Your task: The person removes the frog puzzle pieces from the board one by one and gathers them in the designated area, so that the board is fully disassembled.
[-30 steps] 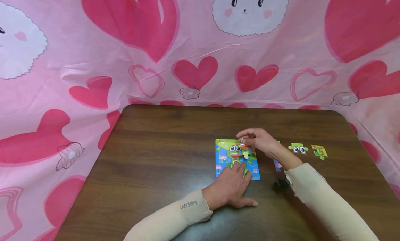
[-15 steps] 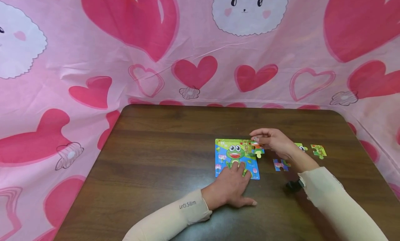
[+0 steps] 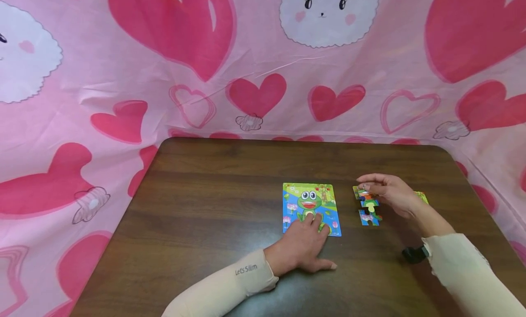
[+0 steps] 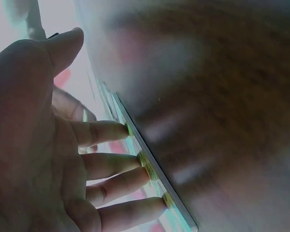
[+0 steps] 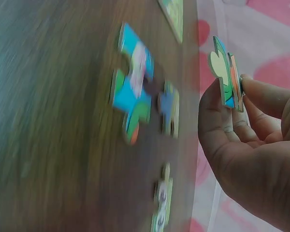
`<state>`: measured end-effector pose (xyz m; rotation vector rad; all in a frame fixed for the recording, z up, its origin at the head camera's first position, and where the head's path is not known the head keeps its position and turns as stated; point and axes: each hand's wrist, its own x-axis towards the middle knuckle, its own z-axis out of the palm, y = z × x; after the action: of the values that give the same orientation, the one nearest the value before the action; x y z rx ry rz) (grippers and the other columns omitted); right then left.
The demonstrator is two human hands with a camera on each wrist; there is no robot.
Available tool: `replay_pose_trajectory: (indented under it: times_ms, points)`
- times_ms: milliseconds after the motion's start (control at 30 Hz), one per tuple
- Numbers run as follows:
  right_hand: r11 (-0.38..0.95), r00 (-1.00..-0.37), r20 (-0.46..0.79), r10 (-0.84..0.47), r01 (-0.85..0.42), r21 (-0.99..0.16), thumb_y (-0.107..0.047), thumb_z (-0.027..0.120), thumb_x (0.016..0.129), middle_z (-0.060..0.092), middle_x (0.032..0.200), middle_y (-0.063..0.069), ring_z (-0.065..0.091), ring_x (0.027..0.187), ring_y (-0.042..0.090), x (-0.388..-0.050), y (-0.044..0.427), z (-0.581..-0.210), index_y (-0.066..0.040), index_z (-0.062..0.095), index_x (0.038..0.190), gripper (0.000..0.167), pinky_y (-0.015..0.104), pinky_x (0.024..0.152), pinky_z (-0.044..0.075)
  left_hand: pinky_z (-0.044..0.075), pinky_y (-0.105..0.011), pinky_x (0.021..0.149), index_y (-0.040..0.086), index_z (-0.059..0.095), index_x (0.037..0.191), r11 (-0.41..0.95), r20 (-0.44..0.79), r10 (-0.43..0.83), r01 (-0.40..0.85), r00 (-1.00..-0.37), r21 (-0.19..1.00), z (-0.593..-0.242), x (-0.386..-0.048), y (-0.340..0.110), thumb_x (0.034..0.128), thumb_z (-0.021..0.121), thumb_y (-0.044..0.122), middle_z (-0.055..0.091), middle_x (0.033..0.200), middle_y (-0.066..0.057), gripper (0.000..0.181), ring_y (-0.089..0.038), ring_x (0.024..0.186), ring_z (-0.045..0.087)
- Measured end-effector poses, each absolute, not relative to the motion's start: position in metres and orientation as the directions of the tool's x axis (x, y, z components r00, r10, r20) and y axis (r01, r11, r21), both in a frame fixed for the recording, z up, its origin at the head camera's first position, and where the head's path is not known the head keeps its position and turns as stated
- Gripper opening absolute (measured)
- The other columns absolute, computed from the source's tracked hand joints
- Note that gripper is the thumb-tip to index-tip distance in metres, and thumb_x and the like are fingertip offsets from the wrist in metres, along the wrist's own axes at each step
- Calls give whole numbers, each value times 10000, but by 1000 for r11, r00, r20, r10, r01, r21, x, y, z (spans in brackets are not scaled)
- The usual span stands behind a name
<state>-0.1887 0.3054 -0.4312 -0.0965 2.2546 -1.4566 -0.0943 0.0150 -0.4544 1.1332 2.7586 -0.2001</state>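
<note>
A square frog-picture puzzle board [image 3: 309,199] lies on the table. My left hand [image 3: 302,247] rests on its lower part with spread fingers; in the left wrist view the fingertips [image 4: 157,205] touch the board's printed face. To the right, my right hand [image 3: 392,196] pinches a jigsaw piece [image 5: 225,77] in blue, green, cream and orange between thumb and fingers, above the table. Whether this is one piece or two together, I cannot tell. Beneath it lies a blue piece with a pink flower [image 5: 137,72]. A smaller-looking piece [image 5: 170,108] lies beyond.
A piece with two eyes [image 5: 162,203] lies on the table in the right wrist view; my right hand hides it in the head view. One more piece [image 3: 422,197] peeks out right of that hand. A pink heart-patterned cloth [image 3: 263,97] hangs behind the table [image 3: 213,193].
My right hand has carried the jigsaw piece rightward, from over the board to above the loose pieces. The board's upper right corner is uncovered now. My left hand stays in place.
</note>
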Motion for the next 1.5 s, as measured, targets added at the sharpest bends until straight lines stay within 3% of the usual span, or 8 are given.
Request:
replay_pose_trajectory:
  times_ms: [267, 600, 833, 1067, 1233, 1333, 1467, 1500]
  points:
    - [513, -905, -342, -252, 175, -841, -319, 516, 1070, 670, 1291, -5, 600, 1052, -74, -178, 341, -438, 11, 452, 1471, 523, 181, 855, 510, 542, -309, 875, 262, 500, 1441, 710, -205, 678, 701, -706, -65, -454, -94, 15, 854, 426, 862, 449, 1562, -57, 843, -205, 1369, 462]
    - [497, -914, -362, -185, 231, -837, -332, 521, 1066, 675, 1123, -277, 622, 990, -73, -159, 373, -451, 0, 484, 1454, 513, 192, 813, 524, 526, -304, 861, 264, 484, 1452, 710, -220, 676, 702, -703, -63, -454, -94, 16, 848, 413, 873, 440, 1566, -39, 860, -201, 1366, 446]
    - [497, -922, -349, -170, 225, -838, -284, 522, 1068, 688, 1063, -274, 627, 954, -60, -152, 380, -457, -73, 598, 1368, 375, 214, 783, 519, 524, -309, 883, 262, 478, 1463, 709, -232, 677, 704, -699, -51, -452, -94, 15, 855, 411, 867, 437, 1574, -34, 860, -203, 1381, 441]
    - [586, -936, -322, -144, 182, -790, -284, 525, 1068, 711, 1048, -254, 601, 941, -114, -148, 377, -458, 55, 518, 1415, 486, 197, 763, 498, 522, -318, 900, 260, 475, 1463, 708, -230, 676, 704, -700, -61, -452, -93, 16, 857, 408, 866, 435, 1573, -37, 860, -205, 1383, 439]
    - [621, -941, -319, -115, 183, -762, -320, 534, 1061, 707, 1041, -262, 601, 911, -103, -146, 376, -457, 57, 524, 1411, 515, 222, 747, 507, 521, -307, 890, 272, 471, 1464, 710, -233, 671, 701, -704, -71, -452, -94, 16, 851, 400, 875, 428, 1576, -27, 862, -198, 1383, 434]
    - [686, -942, -328, -77, 189, -703, -396, 523, 1056, 724, 1201, -64, 572, 885, -101, -146, 375, -455, 7, 551, 1417, 542, 216, 736, 494, 525, -304, 885, 273, 474, 1463, 709, -233, 672, 702, -703, -71, -451, -94, 16, 850, 400, 876, 427, 1579, -29, 863, -198, 1382, 436]
    - [766, -952, -303, -51, 157, -623, -433, 511, 1053, 597, 1381, 248, 552, 858, -92, -143, 373, -452, -27, 581, 1405, 542, 203, 723, 473, 526, -302, 875, 271, 476, 1460, 709, -228, 673, 701, -704, -73, -452, -94, 16, 848, 403, 877, 428, 1578, -32, 864, -199, 1373, 440]
    - [776, -954, -295, -52, 147, -613, -434, 509, 1053, 586, 1388, 267, 544, 855, -96, -142, 372, -452, -28, 585, 1401, 540, 218, 734, 458, 527, -303, 874, 269, 476, 1460, 709, -227, 673, 701, -704, -74, -452, -93, 16, 849, 402, 877, 429, 1578, -33, 865, -199, 1371, 441]
